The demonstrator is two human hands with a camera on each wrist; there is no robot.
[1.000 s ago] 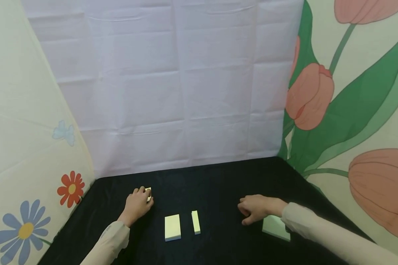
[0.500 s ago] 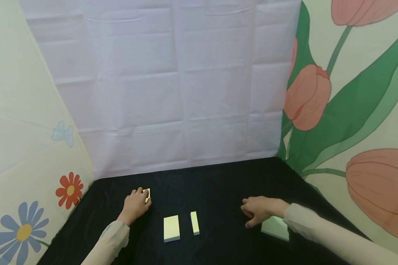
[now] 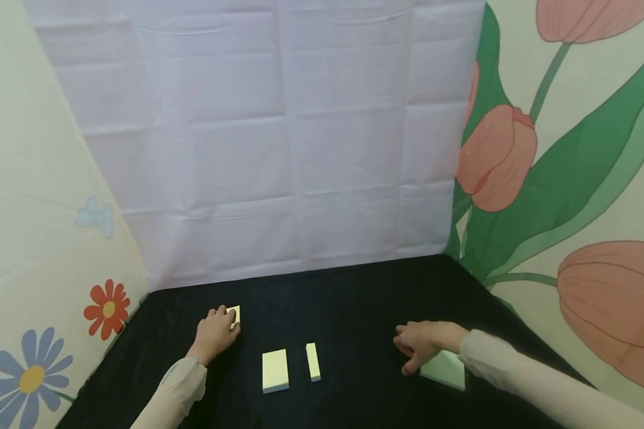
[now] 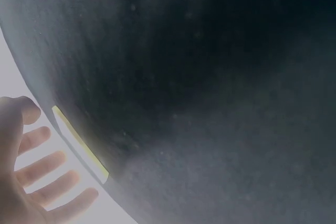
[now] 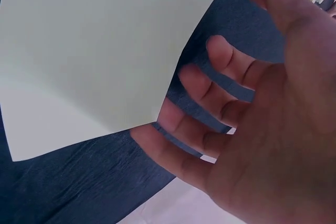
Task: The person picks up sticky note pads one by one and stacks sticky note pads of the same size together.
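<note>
At the far left of the black table, my left hand (image 3: 213,335) reaches over a small yellow pad (image 3: 236,314), covering part of it. In the left wrist view, the fingers (image 4: 55,187) are spread and a gap shows between them and the yellow-edged pad (image 4: 79,142). My right hand (image 3: 421,342) hovers at the right with fingers loosely bent, holding nothing. Its wrist and sleeve partly hide a pale green pad (image 3: 444,370). In the right wrist view, the outer fingertips (image 5: 144,134) appear by a corner of the large pale pad (image 5: 94,51); contact is unclear.
Between the hands lie a rectangular yellow pad (image 3: 275,370) and a narrow yellow pad (image 3: 313,361), both with bluish lower edges. The black-covered table (image 3: 349,298) ends at a white cloth (image 3: 300,149) behind. Flower-printed cloths hang at both sides.
My left hand has drawn slightly left, so more of the small yellow pad shows. The right hand has shifted a little right toward the green pad. The head view has moved slightly.
</note>
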